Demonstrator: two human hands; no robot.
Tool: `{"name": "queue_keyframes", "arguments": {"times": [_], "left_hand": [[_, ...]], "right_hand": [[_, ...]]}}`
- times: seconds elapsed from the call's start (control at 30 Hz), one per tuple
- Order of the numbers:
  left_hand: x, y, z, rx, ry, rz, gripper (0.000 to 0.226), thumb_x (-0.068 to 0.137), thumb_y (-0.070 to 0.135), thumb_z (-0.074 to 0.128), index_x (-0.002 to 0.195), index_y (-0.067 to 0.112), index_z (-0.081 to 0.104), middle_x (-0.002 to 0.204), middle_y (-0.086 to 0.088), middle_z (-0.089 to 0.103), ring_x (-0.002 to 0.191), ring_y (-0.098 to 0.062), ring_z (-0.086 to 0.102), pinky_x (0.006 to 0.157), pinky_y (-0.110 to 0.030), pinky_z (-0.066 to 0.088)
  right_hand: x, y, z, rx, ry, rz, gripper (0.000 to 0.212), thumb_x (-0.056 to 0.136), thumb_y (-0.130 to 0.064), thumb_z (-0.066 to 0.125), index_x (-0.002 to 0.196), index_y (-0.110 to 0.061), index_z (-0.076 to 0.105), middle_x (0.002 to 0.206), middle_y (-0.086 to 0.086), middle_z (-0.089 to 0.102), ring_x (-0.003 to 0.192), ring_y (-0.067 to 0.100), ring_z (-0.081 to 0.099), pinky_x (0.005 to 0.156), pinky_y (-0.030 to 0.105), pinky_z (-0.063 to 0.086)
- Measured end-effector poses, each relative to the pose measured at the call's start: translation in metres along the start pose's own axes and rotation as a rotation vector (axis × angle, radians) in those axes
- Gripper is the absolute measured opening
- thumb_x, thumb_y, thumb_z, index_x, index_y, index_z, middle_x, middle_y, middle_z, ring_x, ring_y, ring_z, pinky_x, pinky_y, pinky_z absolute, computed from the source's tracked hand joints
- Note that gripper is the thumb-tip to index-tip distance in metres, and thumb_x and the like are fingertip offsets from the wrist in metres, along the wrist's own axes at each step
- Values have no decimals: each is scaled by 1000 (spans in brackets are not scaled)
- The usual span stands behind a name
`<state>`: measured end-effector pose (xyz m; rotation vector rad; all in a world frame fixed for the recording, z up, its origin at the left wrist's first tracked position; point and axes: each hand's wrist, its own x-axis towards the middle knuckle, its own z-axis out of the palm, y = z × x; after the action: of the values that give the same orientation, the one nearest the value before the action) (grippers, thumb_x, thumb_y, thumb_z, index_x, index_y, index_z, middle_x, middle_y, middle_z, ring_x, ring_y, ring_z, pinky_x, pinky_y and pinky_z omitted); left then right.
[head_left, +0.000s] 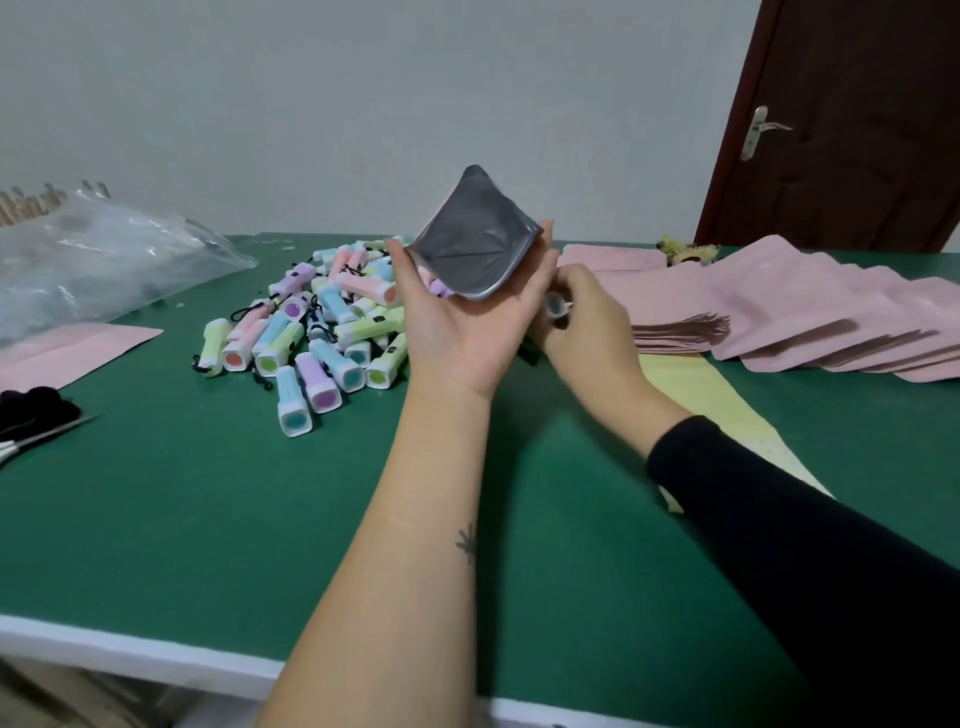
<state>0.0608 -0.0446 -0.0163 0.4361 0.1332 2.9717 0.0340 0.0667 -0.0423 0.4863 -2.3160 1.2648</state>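
At frame centre, the left hand (467, 332) grips a pink foil pouch with silver lining (470, 249), its mouth spread open. Just to its right, the right hand (587, 322) curls round a small white-rimmed torch (558, 307), mostly hidden, above the green bench (208, 519).

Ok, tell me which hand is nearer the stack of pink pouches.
Right. The right hand, gripping a small flashlight, is right beside the stack of pink pouches; the left hand holds the open pouch farther from it.
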Motion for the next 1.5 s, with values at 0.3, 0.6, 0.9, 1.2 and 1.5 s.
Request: {"name": "queue_keyframes", "arguments": {"times": [0.3,0.6,0.9,1.2,1.5], "left_hand": [[1,-37,-6,208,115,-74,90,86,75,45,146,8,43,147,-21,46,135,-38,44,100,-55,44],[-7,-56,-5,232,113,-137,74,91,68,46,107,-2,64,93,-20,71,81,-32,73,68,-40,62],[-7,-59,-2,217,143,-142,74,89,68,48,104,-3,64,89,-19,72,79,-30,73,69,-37,62],[-7,-67,7,147,161,-105,84,90,69,46,143,4,46,138,-21,54,126,-35,52,102,-48,45],[-6,-63,11,113,141,-232,96,87,75,46,143,-3,40,136,-31,49,128,-47,45,91,-54,46]], "right_hand": [[-3,-13,-86,268,644,-181,30,96,-10,55,124,-2,51,120,5,46,105,8,51,89,15,45],[-25,-10,-47,-128,338,-670,13,82,-2,67,92,3,60,107,13,66,98,30,62,82,38,43],[-20,-5,-51,-354,276,-632,7,88,-11,65,87,-5,68,103,5,72,96,24,68,112,45,18],[-9,2,-73,-207,419,-405,43,88,2,42,123,-6,64,129,16,58,117,33,55,103,54,36],[0,53,-63,-122,-11,82,50,92,0,52,137,-20,48,137,6,47,126,22,45,106,39,41]]}}
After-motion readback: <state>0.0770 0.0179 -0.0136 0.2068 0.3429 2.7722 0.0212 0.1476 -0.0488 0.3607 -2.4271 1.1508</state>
